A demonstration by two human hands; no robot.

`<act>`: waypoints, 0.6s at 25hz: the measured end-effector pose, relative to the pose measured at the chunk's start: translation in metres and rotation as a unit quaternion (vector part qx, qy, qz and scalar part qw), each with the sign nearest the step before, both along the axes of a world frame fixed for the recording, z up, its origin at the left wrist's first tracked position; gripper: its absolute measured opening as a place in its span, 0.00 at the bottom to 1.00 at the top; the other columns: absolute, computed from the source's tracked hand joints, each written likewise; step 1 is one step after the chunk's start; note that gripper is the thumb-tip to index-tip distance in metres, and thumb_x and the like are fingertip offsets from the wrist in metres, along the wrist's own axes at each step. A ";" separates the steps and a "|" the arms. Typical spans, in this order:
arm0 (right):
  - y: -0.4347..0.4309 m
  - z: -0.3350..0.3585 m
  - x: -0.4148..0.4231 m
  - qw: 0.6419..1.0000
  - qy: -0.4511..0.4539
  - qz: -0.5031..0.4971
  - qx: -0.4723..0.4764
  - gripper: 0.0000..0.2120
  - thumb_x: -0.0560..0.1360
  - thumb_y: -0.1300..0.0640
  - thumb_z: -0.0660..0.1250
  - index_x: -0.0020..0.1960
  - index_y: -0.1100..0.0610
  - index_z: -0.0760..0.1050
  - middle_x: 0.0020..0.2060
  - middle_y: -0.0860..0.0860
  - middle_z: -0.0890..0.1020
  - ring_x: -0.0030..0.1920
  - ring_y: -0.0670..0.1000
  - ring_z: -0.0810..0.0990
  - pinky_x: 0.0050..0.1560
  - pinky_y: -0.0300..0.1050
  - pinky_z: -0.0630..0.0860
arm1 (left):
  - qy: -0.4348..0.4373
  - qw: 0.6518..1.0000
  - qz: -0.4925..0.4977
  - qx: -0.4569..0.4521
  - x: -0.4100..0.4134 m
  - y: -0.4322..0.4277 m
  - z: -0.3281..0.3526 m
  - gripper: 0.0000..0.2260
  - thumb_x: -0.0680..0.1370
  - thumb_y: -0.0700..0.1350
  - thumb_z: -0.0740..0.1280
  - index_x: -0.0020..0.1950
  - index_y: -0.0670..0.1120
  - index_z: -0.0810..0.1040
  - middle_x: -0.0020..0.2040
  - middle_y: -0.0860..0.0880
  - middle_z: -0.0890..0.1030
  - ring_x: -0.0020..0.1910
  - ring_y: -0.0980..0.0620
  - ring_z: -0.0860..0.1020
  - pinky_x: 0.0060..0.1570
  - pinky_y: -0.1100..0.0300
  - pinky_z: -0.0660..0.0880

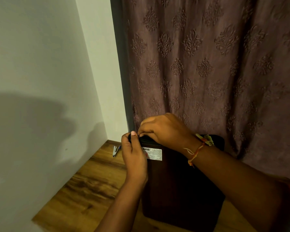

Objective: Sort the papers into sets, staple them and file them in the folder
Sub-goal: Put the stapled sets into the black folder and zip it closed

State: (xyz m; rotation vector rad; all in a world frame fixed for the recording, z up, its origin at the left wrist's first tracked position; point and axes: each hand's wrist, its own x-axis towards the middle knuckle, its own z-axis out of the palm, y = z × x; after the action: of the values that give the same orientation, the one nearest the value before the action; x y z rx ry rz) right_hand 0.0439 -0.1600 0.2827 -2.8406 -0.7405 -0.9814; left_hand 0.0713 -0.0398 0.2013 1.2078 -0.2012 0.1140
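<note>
Left hand (pixel 134 158) is curled round the top left corner of the folder (pixel 179 186), thumb over the edge; I read this as a brace that holds the case steady while the zip is worked. Right hand (pixel 164 131) reaches across the top edge and pinches what looks like the small metal zip pull (pixel 139 135) between thumb and fingertip, touching the left thumb. Table (pixel 84 186): wood-grain top, set into the corner between wall and curtain. Folder: dark brown, standing upright on the table with its top edge up, which presents the zip to both hands. Contents: papers (pixel 208 139) show at the top right corner, behind the right wrist, so that end is not closed; how many sets are inside I cannot tell. I judge the filing stage is in hand, but cannot tell whether the zip is being opened or closed. Label (pixel 153 153): white, stuck on the near face just below the top edge. Stapler (pixel 115 151): lying on the table near the wall, well apart from both hands, with a blue pen (pixel 118 147) touching it.
</note>
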 end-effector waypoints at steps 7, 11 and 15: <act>-0.020 0.007 -0.013 0.997 0.044 -0.018 -0.058 0.06 0.74 0.60 0.72 0.45 0.49 0.84 0.42 0.45 0.84 0.40 0.46 0.81 0.36 0.29 0.60 | 0.018 0.997 0.078 0.000 0.017 0.001 0.002 0.10 0.84 0.52 0.59 0.44 0.55 0.74 0.43 0.45 0.78 0.45 0.44 0.79 0.48 0.42 0.78; -0.048 0.018 -0.035 0.991 0.086 -0.076 -0.062 0.05 0.77 0.56 0.69 0.48 0.49 0.84 0.45 0.44 0.83 0.43 0.46 0.81 0.38 0.37 0.73 | 0.015 0.993 0.114 -0.004 0.034 0.007 0.005 0.09 0.85 0.49 0.58 0.46 0.52 0.72 0.42 0.48 0.76 0.42 0.51 0.76 0.43 0.52 0.76; -0.080 0.007 -0.068 0.991 0.037 -0.125 -0.028 0.05 0.76 0.54 0.70 0.48 0.48 0.84 0.45 0.43 0.83 0.41 0.48 0.82 0.35 0.45 0.78 | 0.012 0.992 0.122 -0.013 0.028 0.005 0.006 0.09 0.86 0.48 0.57 0.46 0.51 0.71 0.42 0.49 0.76 0.41 0.52 0.76 0.38 0.58 0.75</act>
State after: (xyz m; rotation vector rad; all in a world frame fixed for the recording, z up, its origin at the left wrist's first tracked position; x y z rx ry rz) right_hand -0.0244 -0.2402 0.2899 -3.0539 -0.4194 -0.8870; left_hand 0.0992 -0.0347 0.2068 1.2033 -0.0301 0.3141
